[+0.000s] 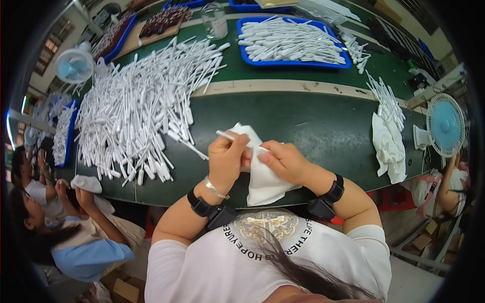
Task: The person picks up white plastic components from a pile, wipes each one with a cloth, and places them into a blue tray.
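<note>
Near the front edge of the dark green table, my left hand (225,157) is closed on a slim white plastic stick (224,134), one end of which juts out at the upper left. A white cloth (268,184) is gripped by my right hand (287,160), with fingers pinched around it and the lower part draping down over the table edge. The cloth also rises behind both hands and meets the stick between them; the stick's other end is hidden there. To the left lies a large heap of similar white sticks (131,111), each with a wider flat end.
At the back, a blue tray (303,64) holds many such sticks. On the right, more sticks (388,98) lie by a crumpled white cloth (389,151). Fans stand at left (75,65) and right (445,125). A co-worker (86,237) sits at left, holding white cloth.
</note>
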Tool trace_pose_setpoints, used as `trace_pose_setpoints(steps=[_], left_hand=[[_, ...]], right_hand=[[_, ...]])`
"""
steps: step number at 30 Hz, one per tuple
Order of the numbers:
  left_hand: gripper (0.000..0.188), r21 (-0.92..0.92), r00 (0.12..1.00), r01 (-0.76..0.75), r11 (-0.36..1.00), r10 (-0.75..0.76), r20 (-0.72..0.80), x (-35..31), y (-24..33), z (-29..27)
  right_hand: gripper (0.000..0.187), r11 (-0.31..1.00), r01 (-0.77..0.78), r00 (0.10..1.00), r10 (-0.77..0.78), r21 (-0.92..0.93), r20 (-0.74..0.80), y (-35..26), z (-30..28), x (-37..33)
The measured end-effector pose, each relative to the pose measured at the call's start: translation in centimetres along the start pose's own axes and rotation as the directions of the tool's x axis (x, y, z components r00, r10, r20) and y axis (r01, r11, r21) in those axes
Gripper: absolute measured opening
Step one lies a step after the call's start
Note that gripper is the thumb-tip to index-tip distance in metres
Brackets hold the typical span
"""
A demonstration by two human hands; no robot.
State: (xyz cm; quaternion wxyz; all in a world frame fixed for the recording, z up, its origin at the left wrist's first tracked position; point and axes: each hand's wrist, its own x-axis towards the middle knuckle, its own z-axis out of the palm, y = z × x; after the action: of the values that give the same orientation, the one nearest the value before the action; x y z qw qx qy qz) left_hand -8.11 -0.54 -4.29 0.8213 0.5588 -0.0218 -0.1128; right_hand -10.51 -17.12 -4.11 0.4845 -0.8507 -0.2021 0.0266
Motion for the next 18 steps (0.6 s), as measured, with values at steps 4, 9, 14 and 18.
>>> trace_pose_setpoints(steps=[4, 9, 14, 18], left_hand=[[0.015, -0.045, 1.000, -0.012, 0.999, 0.012, -0.007, 0.0, 0.9, -0.3], [0.010, -0.106, 0.996, 0.034, 0.994, -0.025, 0.083, 0.9, 1.3, -0.9], [0.007, -0.010, 0.932, 0.297, 0.955, -0.288, 0.218, 2.4, 0.2, -0.7], [0.007, 0.022, 0.929, 0.321, 0.947, -0.319, 0.185, 2.9, -0.7, 3.7]], right_hand=[[0.023, 0.954, -0.135, 0.991, 0.130, 0.266, 0.036, 0.3, -1.2, -0.5], [0.020, 0.726, -0.165, 0.959, 0.276, 0.668, -0.062, 1.3, -2.8, -0.6], [0.017, 0.318, -0.025, 0.907, 0.405, 0.948, -0.112, 1.0, -4.4, -0.7], [0.009, 0.096, 0.003, 0.886, 0.461, 0.995, -0.047, -0.6, -6.7, -1.2]])
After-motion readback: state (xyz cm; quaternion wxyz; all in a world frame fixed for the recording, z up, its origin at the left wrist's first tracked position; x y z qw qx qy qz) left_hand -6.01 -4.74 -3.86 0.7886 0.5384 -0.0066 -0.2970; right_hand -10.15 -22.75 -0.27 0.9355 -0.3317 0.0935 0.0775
